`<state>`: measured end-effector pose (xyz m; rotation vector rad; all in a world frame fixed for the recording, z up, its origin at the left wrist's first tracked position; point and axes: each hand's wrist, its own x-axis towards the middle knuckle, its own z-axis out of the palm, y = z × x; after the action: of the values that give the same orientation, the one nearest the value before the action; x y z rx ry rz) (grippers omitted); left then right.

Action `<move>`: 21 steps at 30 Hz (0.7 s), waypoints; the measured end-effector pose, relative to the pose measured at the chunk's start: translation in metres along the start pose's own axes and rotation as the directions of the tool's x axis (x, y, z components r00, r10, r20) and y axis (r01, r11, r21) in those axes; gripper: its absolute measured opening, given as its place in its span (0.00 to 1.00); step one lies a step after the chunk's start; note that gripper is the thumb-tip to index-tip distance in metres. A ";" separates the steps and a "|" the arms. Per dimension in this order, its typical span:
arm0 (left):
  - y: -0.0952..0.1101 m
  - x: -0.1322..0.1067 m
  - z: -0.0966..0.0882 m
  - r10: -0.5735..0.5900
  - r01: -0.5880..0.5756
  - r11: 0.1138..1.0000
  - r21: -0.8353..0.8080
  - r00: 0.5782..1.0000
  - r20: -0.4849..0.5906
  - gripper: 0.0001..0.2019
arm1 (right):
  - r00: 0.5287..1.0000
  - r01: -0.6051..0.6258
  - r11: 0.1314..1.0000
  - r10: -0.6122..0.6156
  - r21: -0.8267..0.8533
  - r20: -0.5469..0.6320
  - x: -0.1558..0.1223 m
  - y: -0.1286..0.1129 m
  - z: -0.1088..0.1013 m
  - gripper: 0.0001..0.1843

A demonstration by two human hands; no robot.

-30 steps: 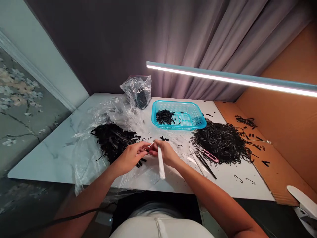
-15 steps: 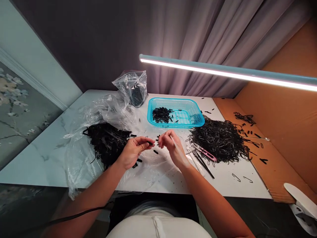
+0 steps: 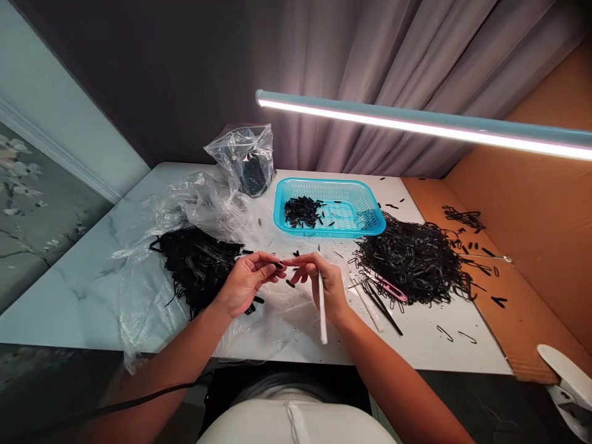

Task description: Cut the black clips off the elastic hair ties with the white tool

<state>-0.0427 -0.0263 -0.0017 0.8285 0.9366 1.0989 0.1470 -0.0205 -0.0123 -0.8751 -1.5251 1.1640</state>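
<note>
My left hand pinches a small black piece between thumb and fingertips. Its exact kind is too small to make out. From the right, the index finger of my right hand reaches to that piece and seems to touch it. A slim white pen-like tool with a thin dark tip is tucked in the right hand, its white end pointing toward me. Several short black pieces lie on the table between and beside the hands. Left of my left hand is a heap of tangled black loops on clear plastic.
A blue basket behind the hands holds black pieces. To the right lie a pile of black wire loops, a pink-handled tool and black tweezers. A plastic bag stands at the back; a tube lamp hangs above.
My right hand has turned, swinging the white tool's end toward me, and its index finger has come to the black piece. The left hand keeps its pinch.
</note>
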 end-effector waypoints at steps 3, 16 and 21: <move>-0.001 0.000 0.002 0.030 -0.028 0.998 0.061 0.999 -0.032 0.09 | 0.998 0.050 0.981 -0.040 -0.187 0.053 0.000 0.003 0.003 0.15; 0.015 -0.006 -0.005 0.236 -0.153 0.882 0.446 0.962 -0.137 0.11 | 0.990 -0.142 0.975 0.140 0.174 0.023 -0.003 -0.006 0.007 0.12; 0.029 -0.003 -0.029 0.503 -0.168 0.156 0.973 0.861 0.068 0.11 | 0.990 -0.141 0.988 0.141 -0.064 -0.003 0.003 0.000 -0.002 0.12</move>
<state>-0.0799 -0.0194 0.0140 2.0892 1.8158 0.9190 0.1486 -0.0173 -0.0109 -1.0393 -1.5285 1.2229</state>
